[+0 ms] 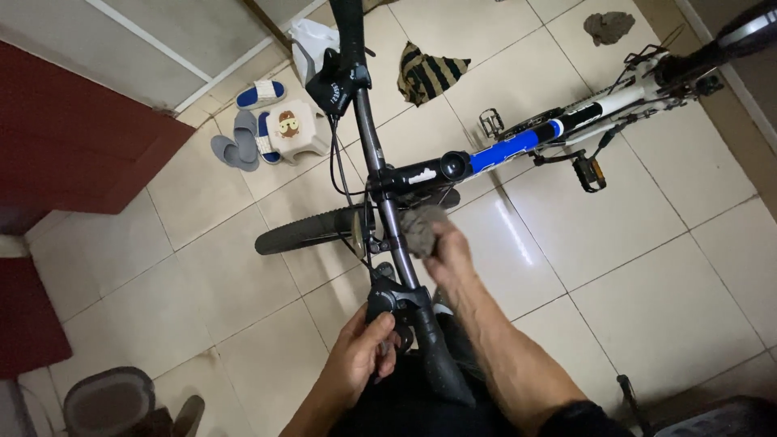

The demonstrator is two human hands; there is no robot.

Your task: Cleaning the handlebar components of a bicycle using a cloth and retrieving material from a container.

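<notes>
Left hand (360, 352) wraps round the shifter (387, 306) by the near grip of the handlebar (380, 174), fingers curled on it. Right hand (450, 257) is clamped on a grey rag (421, 226), pressing it vs the bar just beside the stem; bike's upright on the tiled floor (647, 267), slippers (247, 133) & stool well apart.

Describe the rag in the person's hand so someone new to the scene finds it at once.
Start at the bicycle lying across the pale tiled floor and follow its dark handlebar toward the person. The rag is the crumpled grey-brown cloth pressed against the bar by the right hand. Unlike the striped cloth and the grey rag on the floor, it is held.
</notes>
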